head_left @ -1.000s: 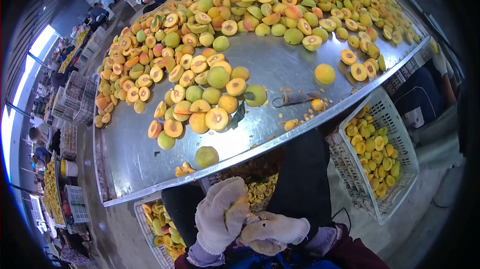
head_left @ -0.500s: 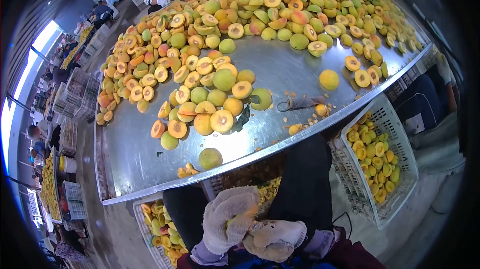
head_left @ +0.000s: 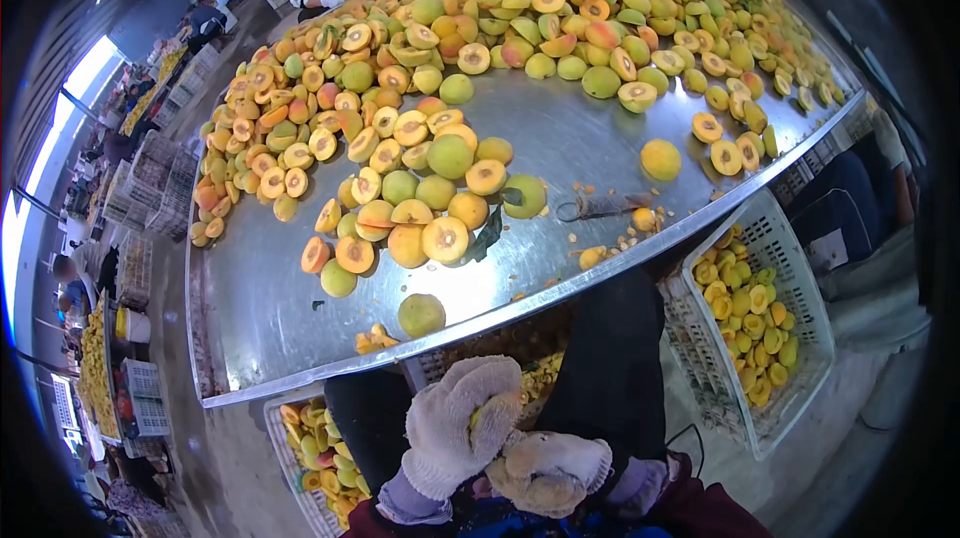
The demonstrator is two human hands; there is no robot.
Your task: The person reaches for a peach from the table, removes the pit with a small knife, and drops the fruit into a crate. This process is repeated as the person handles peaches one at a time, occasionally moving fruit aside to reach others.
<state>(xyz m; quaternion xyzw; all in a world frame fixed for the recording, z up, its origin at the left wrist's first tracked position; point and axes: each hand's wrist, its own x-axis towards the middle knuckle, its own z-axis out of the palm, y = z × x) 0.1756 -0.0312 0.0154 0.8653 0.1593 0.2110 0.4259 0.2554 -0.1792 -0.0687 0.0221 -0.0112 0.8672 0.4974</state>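
While the left hand (head_left: 455, 428) curls its gloved fingers shut round a yellow-green peach (head_left: 477, 416), only a sliver of fruit shows, long axis indeterminable; right hand (head_left: 550, 468) bunched closed, touching it from the right, contents not discernible; both sit below the near edge of the steel table (head_left: 260, 323); looped tool (head_left: 600, 206) lies by that edge, right-hand side; white crate (head_left: 790, 238) beyond.

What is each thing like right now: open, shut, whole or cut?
left hand, gloved, shut on held peach
right hand, gloved, curled shut
lone peach, whole, uncut
pile peaches, some halved, some whole
loop tool, lying flat, unheld
white crate, partly filled with halves
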